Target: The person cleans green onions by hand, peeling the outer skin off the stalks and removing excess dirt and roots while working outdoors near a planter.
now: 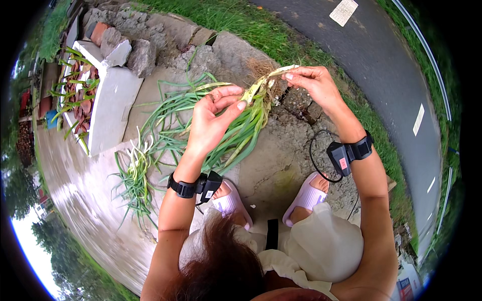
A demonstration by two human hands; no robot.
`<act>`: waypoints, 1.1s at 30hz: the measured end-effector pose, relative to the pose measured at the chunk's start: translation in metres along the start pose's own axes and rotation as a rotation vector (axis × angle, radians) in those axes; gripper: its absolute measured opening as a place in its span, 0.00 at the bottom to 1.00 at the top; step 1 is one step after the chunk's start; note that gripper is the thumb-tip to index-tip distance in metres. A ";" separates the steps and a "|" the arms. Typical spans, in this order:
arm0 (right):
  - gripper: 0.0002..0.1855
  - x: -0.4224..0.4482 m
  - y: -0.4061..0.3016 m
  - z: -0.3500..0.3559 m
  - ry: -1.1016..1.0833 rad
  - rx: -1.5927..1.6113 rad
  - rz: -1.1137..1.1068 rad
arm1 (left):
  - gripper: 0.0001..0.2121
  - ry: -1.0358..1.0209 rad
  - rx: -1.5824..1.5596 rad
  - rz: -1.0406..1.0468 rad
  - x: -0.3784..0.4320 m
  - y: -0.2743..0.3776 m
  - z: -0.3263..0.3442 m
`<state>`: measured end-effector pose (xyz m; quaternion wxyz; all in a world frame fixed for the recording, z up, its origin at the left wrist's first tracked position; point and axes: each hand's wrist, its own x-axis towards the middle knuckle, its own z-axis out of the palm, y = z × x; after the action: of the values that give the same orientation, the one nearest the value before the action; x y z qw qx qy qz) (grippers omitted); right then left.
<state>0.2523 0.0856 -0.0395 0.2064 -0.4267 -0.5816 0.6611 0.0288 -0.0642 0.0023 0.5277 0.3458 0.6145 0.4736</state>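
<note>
Between my hands a pale green onion stalk [253, 90] is stretched at an angle above the ground. My left hand [215, 113] grips its lower part between thumb and fingers. Thumb and fingertips of my right hand [314, 83] pinch a whitish strip [284, 70] at its upper right end. Below lies a large bunch of green onions [237, 145], its brown stringy roots [260, 67] showing near my right hand. A smaller pile of green onions with white stems [140, 160] rests on the concrete to the left.
A white planter box [113, 109] with succulent-like plants [83, 99] stands at left, broken stones [141, 58] at its far end. Cracked concrete [271, 165] lies under my lilac slippers [307, 193]. Grass [263, 28] borders an asphalt road [371, 56] at right. Black devices are strapped to both wrists.
</note>
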 end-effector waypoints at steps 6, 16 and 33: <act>0.11 -0.005 0.005 -0.026 0.107 -0.060 0.108 | 0.13 -0.028 0.024 -0.001 -0.004 0.004 0.003; 0.10 -0.003 0.026 -0.106 0.420 -0.012 0.200 | 0.15 -0.024 0.017 -0.015 -0.008 0.011 0.001; 0.20 -0.006 -0.044 -0.100 0.494 -1.165 -0.065 | 0.12 0.036 0.492 0.233 -0.010 0.021 0.004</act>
<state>0.3264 0.1507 0.0084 0.0886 -0.5911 -0.7939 0.1113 0.0334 -0.0663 0.0256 0.3587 0.5236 0.6763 0.3738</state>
